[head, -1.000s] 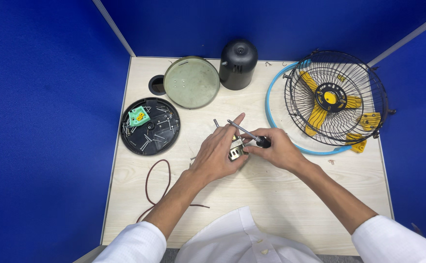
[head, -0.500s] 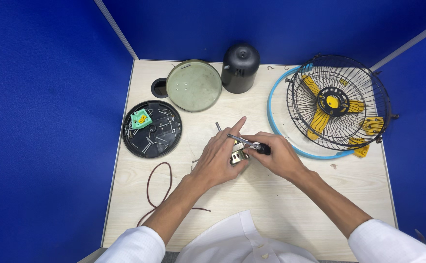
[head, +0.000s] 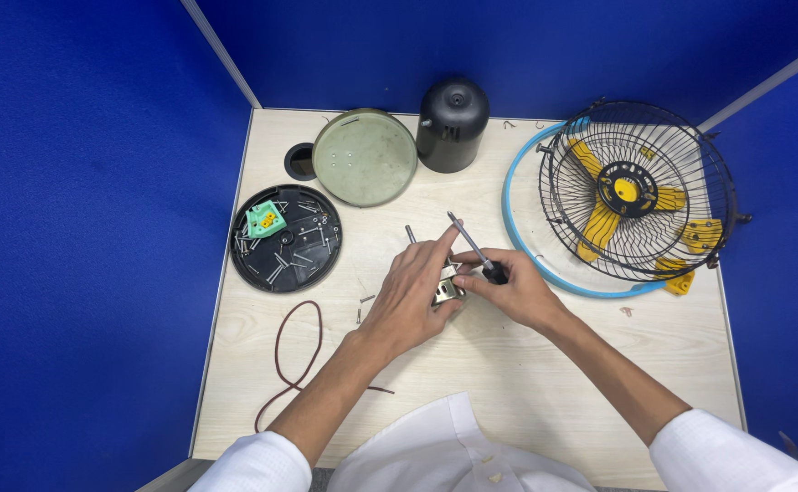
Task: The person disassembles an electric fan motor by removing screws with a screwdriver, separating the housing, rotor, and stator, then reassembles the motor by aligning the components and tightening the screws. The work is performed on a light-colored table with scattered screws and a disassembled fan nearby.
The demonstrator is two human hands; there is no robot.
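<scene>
With the small metal part [head: 447, 288] pinned mid-tabletop [head: 526, 383] under the gripping left hand [head: 414, 296], the right hand [head: 515, 290] closes around a screwdriver [head: 472, 246], so a screw seems in hand; the tip needs steady seating next.

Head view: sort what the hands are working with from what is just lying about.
In hand:
- left hand on the small metal part
- right hand holding the screwdriver

Lying about:
- black tray of screws
- green disc
- black housing
- fan cage
- brown wire
</scene>
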